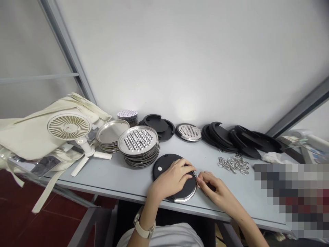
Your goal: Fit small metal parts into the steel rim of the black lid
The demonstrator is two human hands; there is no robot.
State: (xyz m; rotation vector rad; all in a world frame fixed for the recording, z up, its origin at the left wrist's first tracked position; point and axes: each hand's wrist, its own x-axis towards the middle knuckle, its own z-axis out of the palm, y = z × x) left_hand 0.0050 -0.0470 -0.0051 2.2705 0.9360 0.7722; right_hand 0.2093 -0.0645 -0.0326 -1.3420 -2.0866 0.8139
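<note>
A round black disc (188,187) with a shiny metal rim along its lower right lies at the table's front edge. It has a white dot and a small slot near its left side. My left hand (172,180) lies over the disc and holds it down, its fingertips bent at the right edge. There my right hand (211,185) pinches a small bent wire loop (195,174) between thumb and fingers. The loop touches the disc's edge; its far end is hidden by my fingers. A pile of similar bent wire loops (233,164) lies to the right, beyond my right hand.
Left of the disc stand a stack of round metal grater plates (138,140) and a stack of plain metal plates (112,132). Black plastic holders (219,137) lie along the wall, with a perforated disc (189,132) among them. A white fan (69,127) and cream bag (28,133) sit left.
</note>
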